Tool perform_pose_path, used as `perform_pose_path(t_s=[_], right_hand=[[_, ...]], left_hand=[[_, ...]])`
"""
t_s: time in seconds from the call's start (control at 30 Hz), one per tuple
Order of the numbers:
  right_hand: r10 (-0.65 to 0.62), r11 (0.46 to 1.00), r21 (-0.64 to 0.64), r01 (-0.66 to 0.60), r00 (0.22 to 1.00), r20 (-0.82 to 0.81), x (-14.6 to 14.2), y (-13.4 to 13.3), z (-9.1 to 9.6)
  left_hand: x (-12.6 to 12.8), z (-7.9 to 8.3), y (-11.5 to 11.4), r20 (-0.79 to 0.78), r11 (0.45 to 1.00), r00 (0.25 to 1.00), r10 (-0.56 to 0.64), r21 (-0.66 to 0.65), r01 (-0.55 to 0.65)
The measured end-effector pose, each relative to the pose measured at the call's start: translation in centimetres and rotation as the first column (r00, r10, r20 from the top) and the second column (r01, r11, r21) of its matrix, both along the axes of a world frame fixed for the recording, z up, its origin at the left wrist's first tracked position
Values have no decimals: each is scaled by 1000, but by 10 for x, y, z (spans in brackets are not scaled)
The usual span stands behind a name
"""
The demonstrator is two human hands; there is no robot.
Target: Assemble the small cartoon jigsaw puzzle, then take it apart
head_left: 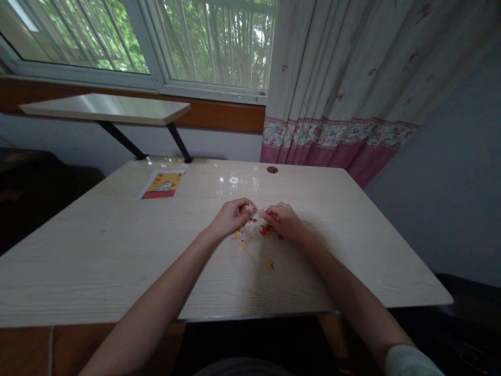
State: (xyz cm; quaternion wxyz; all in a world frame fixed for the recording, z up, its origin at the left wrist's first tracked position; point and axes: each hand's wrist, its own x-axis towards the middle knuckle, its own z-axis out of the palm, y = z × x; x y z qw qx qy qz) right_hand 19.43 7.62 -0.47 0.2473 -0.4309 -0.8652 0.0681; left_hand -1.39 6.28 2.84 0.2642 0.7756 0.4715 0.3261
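Note:
A small heap of jigsaw puzzle pieces point(256, 227), white, red and yellow, lies on the pale wood-grain table point(117, 271). At the heap's left side my left hand point(234, 215) is closed with its fingers curled around some pieces. Across from it, my right hand point(285, 219) is curled in on the right side, also around pieces, with red ones showing at its fingertips. One yellow piece point(270, 265) lies apart, nearer the table's front edge. How many pieces each hand grips is hidden by the fingers.
A picture card point(163, 185) in yellow and red lies at the back left. Behind it, a raised shelf point(105, 108) stands on black supports. A round cable hole point(272, 169) is near the back edge, below the window and the curtain point(313, 133).

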Motion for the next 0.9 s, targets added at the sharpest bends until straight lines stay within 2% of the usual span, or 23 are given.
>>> perform_pose_path(t_s=[0.13, 0.27, 0.4, 0.6, 0.73, 0.9], right_hand=[[31, 999, 42, -35, 995, 94, 5, 0, 3], [73, 997, 15, -76, 988, 135, 8, 0, 7], [117, 993, -40, -113, 988, 105, 17, 0, 14], [220, 969, -125, -214, 975, 36, 27, -4, 17], [223, 966, -141, -217, 975, 27, 18, -6, 11], [256, 959, -126, -254, 967, -1, 8, -5, 5]], left_hand=[[-4, -1, 2, -41, 1000, 999, -9, -28, 8], [-10, -7, 7, -62, 992, 993, -101, -76, 97], [-22, -4, 8, -144, 986, 975, -169, -22, 168], [-42, 0, 4, -283, 937, 894, -347, -146, 318], [-36, -5, 3, -335, 936, 874, -352, -132, 326], [-20, -7, 3, -329, 951, 893, -307, -79, 298]])
